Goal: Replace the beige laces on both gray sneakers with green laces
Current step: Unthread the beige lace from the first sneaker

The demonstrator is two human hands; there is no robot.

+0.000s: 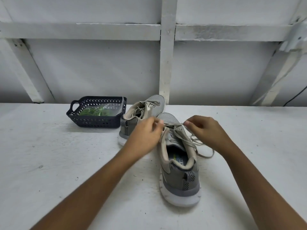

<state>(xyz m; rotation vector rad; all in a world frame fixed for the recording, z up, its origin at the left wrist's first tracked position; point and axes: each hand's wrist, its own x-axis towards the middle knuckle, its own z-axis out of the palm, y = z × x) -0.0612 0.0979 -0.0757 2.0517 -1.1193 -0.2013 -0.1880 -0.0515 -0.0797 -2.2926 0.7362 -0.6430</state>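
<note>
Two gray sneakers stand on the white table [49,163]. The near sneaker [179,171] points away from me, heel toward me, with its beige lace [196,141] loosened and trailing off to the right. My left hand [146,135] pinches the lace at the left side of the lower eyelets. At the right side of the same row my right hand [204,128] pinches the lace too. The far sneaker [141,117] sits behind my left hand, still laced in beige. Green laces [94,112] lie in a clear bag inside the basket.
A dark blue perforated basket [93,122] stands at the back left, touching or nearly touching the far sneaker. A white panelled wall with beams rises right behind the table. A dark cable [297,95] hangs at the far right.
</note>
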